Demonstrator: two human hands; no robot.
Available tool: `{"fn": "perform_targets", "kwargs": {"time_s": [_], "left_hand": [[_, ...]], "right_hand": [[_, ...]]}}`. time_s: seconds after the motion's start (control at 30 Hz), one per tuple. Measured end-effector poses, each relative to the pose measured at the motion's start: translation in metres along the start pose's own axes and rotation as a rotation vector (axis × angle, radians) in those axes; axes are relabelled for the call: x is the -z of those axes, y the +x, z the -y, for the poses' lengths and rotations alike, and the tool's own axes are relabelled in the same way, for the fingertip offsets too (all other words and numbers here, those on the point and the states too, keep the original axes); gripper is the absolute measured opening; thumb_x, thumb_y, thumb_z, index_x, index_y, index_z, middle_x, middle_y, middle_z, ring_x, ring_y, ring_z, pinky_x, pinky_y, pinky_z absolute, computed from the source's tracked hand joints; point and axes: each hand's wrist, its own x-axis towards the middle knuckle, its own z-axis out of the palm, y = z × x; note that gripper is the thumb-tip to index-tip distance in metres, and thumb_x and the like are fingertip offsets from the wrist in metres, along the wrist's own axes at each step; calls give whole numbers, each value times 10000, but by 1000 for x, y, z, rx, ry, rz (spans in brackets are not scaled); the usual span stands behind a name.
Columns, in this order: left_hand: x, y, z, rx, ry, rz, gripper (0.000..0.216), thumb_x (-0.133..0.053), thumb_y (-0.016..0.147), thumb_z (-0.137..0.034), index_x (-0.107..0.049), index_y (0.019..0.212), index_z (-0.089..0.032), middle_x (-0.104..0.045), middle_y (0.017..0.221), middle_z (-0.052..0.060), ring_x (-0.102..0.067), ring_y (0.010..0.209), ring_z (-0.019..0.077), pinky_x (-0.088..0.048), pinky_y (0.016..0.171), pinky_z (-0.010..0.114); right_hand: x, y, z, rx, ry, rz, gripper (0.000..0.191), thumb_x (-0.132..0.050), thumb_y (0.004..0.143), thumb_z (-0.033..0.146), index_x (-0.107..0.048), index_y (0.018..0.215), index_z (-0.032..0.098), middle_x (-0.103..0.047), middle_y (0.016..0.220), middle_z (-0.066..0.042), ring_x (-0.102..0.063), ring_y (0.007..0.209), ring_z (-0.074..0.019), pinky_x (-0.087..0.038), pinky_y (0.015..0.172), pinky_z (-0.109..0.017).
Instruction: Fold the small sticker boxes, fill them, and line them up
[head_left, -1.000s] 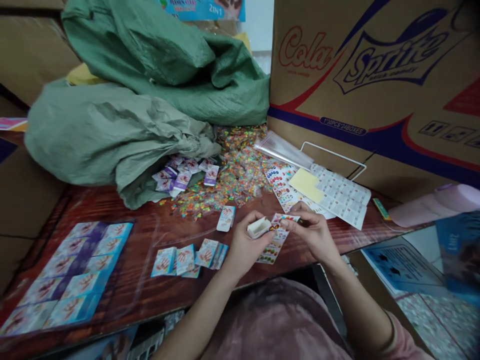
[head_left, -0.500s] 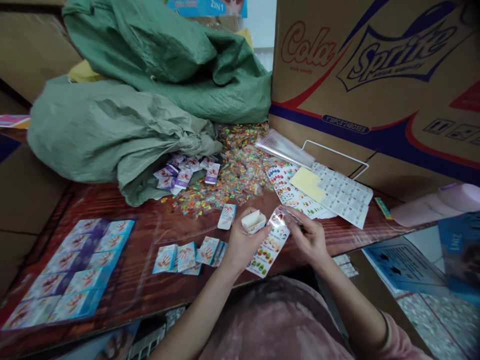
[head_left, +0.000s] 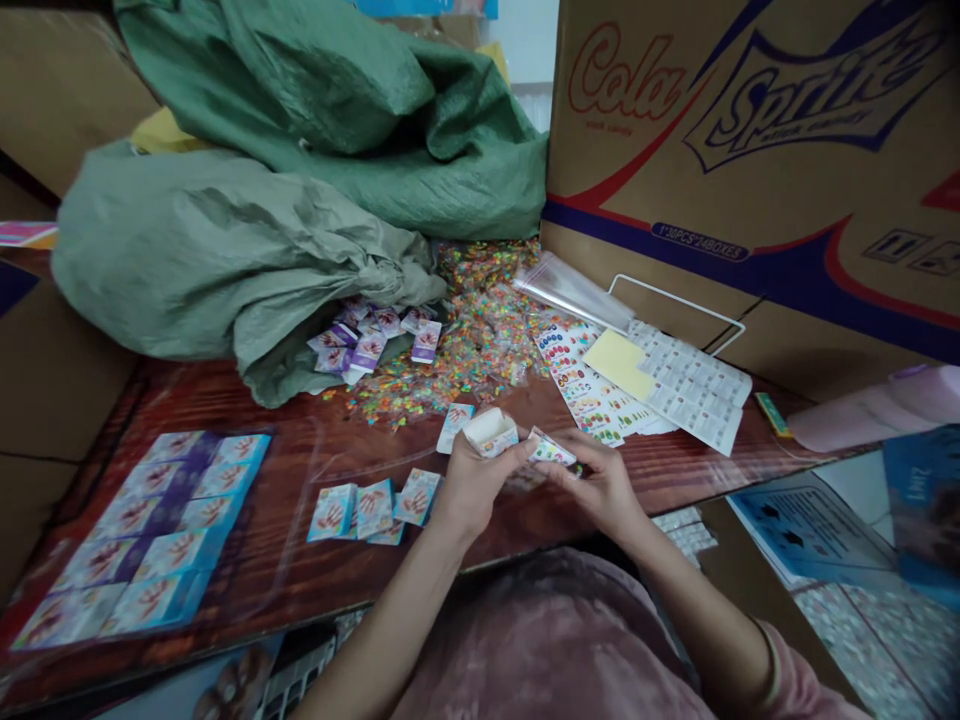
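Note:
My left hand (head_left: 476, 490) is closed around a small open-topped carton (head_left: 491, 433), its white inside facing up. Between both hands is a sticker sheet (head_left: 551, 452), now folded into a small piece. The fingers of my right hand (head_left: 596, 480) pinch its right side, and my left thumb meets its left side. Just behind the carton stands a small blue-and-white box (head_left: 452, 428). Left of my left hand lie several similar boxes (head_left: 375, 508) with a hand picture on them.
Neat rows of boxes (head_left: 161, 530) sit at the table's left. A grey-green sack (head_left: 247, 260) spills purple boxes (head_left: 369, 350) beside a heap of colourful little packets (head_left: 487, 340). Sticker sheets (head_left: 574, 375), a clear plastic roll (head_left: 574, 290), a pink bottle (head_left: 877, 410) and a large carton (head_left: 735, 200) are at right.
The sticker sheet, hanging long and flat before, is now folded up short between my hands. My right hand has moved slightly down and left, closer to the carton.

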Motion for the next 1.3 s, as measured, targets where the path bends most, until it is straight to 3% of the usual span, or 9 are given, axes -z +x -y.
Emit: {"fn": "perform_targets", "kwargs": {"time_s": [0.1, 0.17, 0.3, 0.47, 0.57, 0.73, 0.93, 1.1, 1.3], "left_hand": [[0, 0, 0, 0, 10, -14, 252, -832, 548, -207, -612, 664, -165, -637, 653, -30, -584, 637, 115, -475, 647, 225], [1, -1, 4, 82, 41, 0, 304, -847, 505, -183, -622, 710, -164, -655, 674, -25, -596, 644, 125, -480, 647, 233], [3, -2, 15, 236, -2, -28, 374, -837, 476, -149, -642, 795, -156, -703, 755, 6, -630, 684, 152, -499, 682, 267], [1, 4, 14, 220, -110, -137, 321, -788, 447, -90, -620, 712, -155, -662, 646, -28, -591, 596, 119, -462, 606, 226], [1, 6, 9, 234, -118, -131, 312, -785, 451, -96, -612, 704, -154, -643, 619, -37, -578, 574, 111, -452, 581, 218], [1, 4, 2, 242, -93, -89, 325, -801, 467, -115, -609, 726, -158, -655, 650, -33, -595, 605, 122, -473, 597, 228], [2, 2, 0, 256, -73, -26, 361, -818, 485, -132, -603, 775, -154, -659, 676, -31, -603, 638, 118, -479, 628, 225], [4, 0, 3, 284, -33, -18, 392, -823, 452, -103, -613, 781, -145, -684, 725, -12, -621, 681, 128, -502, 668, 236], [1, 0, 7, 344, 64, 21, 351, -830, 447, -168, -620, 725, -127, -639, 620, -16, -565, 534, 126, -496, 465, 240]], "right_hand": [[-4, 0, -1, -57, 62, -88, 239, -599, 873, 356, -727, 743, 200, -687, 756, -33, -639, 682, -162, -523, 623, -270], [-4, 1, -3, -109, 82, -127, 257, -594, 873, 362, -722, 724, 197, -678, 685, -24, -626, 623, -162, -526, 578, -273], [4, 0, -11, -69, 14, -138, 214, -590, 877, 295, -714, 1039, 232, -734, 952, -47, -682, 859, -212, -565, 773, -335], [14, -4, -17, 181, -248, 168, 438, -418, 936, 160, -523, 1332, 315, -647, 1173, -60, -642, 1021, -180, -542, 862, -325], [14, -4, -14, 212, -272, 204, 459, -458, 947, 205, -443, 1393, 312, -621, 1188, -73, -627, 1060, -182, -535, 880, -308], [10, -3, -8, 209, -238, 168, 530, -650, 847, 316, -500, 1353, 281, -629, 1162, -83, -632, 1046, -192, -536, 875, -283], [5, -3, -9, 191, -223, 50, 415, -600, 880, 214, -565, 1292, 245, -665, 1148, -85, -653, 1020, -183, -533, 886, -287], [7, -2, -7, 87, -166, 31, 274, -549, 900, 208, -672, 1144, 212, -742, 955, -44, -709, 815, -173, -568, 749, -255], [14, -3, -14, -6, -53, 91, 255, -561, 898, 240, -678, 1125, 235, -732, 1029, -26, -695, 888, -176, -553, 801, -268]]}}
